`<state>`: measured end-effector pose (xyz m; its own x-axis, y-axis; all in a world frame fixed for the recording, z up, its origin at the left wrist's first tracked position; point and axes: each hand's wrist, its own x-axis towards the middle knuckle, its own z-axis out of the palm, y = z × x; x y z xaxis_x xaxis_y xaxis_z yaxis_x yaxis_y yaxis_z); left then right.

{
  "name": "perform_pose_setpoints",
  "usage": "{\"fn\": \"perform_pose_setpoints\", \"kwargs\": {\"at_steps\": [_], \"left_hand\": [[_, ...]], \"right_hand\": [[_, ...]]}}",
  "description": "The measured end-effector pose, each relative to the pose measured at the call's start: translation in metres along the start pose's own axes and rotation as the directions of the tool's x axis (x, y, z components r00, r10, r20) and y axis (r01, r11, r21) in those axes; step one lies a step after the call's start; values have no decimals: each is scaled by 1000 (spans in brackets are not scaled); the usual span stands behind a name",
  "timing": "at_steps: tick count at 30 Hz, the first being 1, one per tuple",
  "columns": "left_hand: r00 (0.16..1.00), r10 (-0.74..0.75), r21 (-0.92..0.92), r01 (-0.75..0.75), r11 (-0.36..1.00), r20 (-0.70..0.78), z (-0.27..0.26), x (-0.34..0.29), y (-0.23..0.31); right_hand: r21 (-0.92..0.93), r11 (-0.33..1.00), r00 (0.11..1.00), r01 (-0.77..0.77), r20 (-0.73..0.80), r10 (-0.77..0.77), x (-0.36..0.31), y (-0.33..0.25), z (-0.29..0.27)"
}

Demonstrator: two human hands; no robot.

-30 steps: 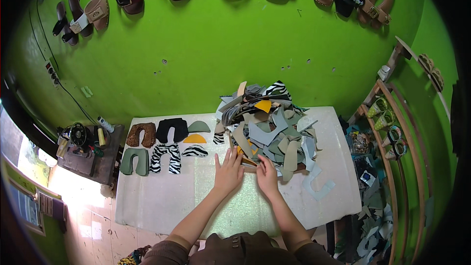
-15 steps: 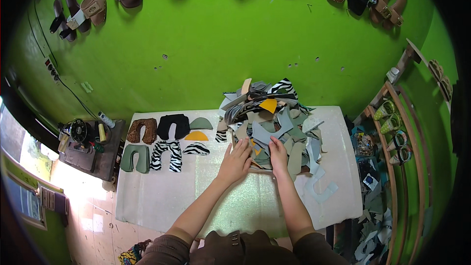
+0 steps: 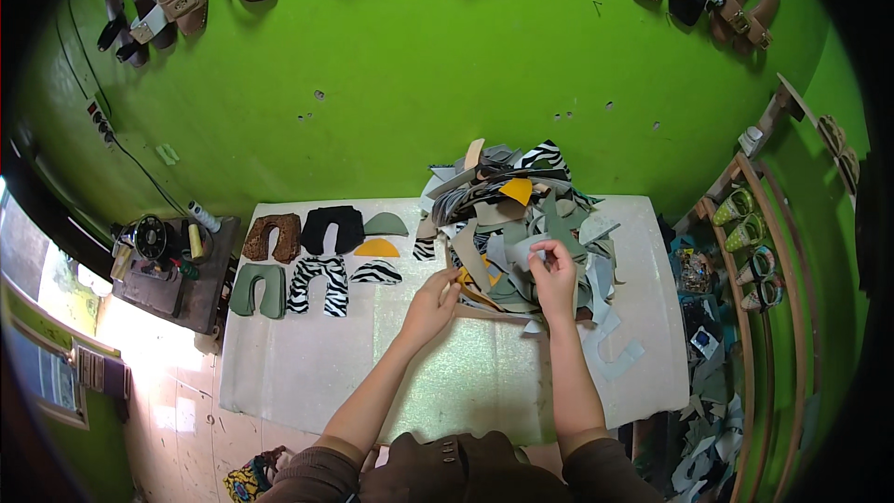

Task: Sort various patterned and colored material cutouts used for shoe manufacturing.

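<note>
A heap of leather offcuts (image 3: 507, 210) in grey, green, beige, yellow and zebra print rises from the table in front of me. My right hand (image 3: 557, 284) pinches a light grey scrap (image 3: 527, 248) over the front of the heap. At the heap's left edge is my left hand (image 3: 433, 305), its fingers bent together by a beige strip (image 3: 468, 256) and some yellow pieces; whatever it may grip is too small to make out. Left of the heap lie U-shaped stacks in brown print (image 3: 259, 251), black (image 3: 345, 231), green (image 3: 244, 294) and zebra (image 3: 300, 296), beside green, yellow and zebra half-rounds (image 3: 376, 272).
A pale U-shaped cutout (image 3: 615, 368) lies on the white table (image 3: 307, 363) at right. Sandals (image 3: 182, 0) hang along the green wall. To the left stands a sewing machine (image 3: 149, 237) on a small dark table; a wooden rack (image 3: 759, 317) and floor scraps are at right.
My right hand has risen and moved right with a grey scrap. My left hand has drawn its spread fingers together and shifted slightly left and down. The large grey piece between them has moved.
</note>
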<state>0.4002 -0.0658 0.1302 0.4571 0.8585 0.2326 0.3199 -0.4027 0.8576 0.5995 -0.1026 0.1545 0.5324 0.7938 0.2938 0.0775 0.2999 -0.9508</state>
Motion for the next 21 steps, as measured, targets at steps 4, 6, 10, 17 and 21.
{"fn": "perform_pose_setpoints", "kwargs": {"at_steps": [4, 6, 10, 17, 21], "left_hand": [[998, 4, -61, -8, 998, -57, -18, -1, 8], [999, 24, -149, -29, 988, -38, -25, -3, 14], [979, -17, -561, 132, 817, 205, -29, -15, 28], [866, -289, -384, 450, 807, 407, -35, -40, 9], [905, -326, -504, 423, 753, 273, -44, -52, -3]], "right_hand": [[72, 988, 913, -140, 394, 100, -14, -43, 8], [98, 974, 785, -206, 611, 105, -19, -47, 11], [88, 953, 699, -291, 700, 149, -33, -55, 21], [-35, 927, 747, -372, 582, 322, -49, -38, 17], [-170, 985, 864, -14, 494, 98, -62, -17, 13]]}}
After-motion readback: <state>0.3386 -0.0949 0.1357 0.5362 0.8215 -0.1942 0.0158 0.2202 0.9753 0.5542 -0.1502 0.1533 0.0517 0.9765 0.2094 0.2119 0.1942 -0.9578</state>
